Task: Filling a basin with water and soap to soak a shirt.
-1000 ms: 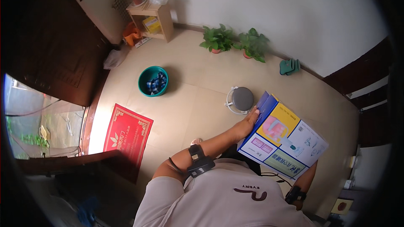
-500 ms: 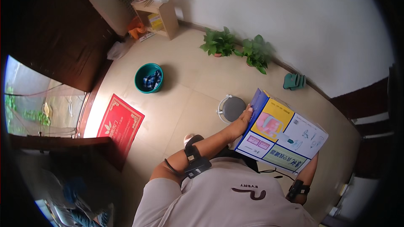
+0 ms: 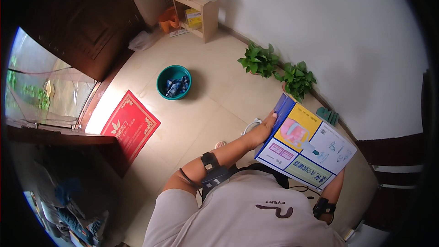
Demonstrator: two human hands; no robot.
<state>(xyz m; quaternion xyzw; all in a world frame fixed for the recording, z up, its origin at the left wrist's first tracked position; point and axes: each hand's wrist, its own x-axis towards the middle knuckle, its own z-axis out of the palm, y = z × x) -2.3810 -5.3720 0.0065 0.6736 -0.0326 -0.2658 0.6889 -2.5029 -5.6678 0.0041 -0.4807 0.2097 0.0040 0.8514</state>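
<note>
A printed cardboard box [image 3: 296,142], blue, white and yellow, is held tilted in front of my body. My left hand [image 3: 268,127] is closed on its blue left side, thumb near the upper edge. From the right, my forearm reaches behind the box's lower right edge; my right hand supports it there, its fingers hidden by the box. Pictures of a device cover the face turned up to me. Below the box, part of a stool's white ring [image 3: 251,126] shows beside my left wrist.
On the tiled floor stand a teal bucket [image 3: 160,83] with checked cloth inside, a red doormat [image 3: 132,128] by the open doorway, and two potted plants [image 3: 259,59] along the wall. A wooden shelf [image 3: 210,20] stands farther back. Green slippers [image 3: 327,115] lie near the right wall.
The view has swung, so the room's things appear shifted, mostly rightward. The box stays in my hands at nearly the same tilt and now covers most of the stool.
</note>
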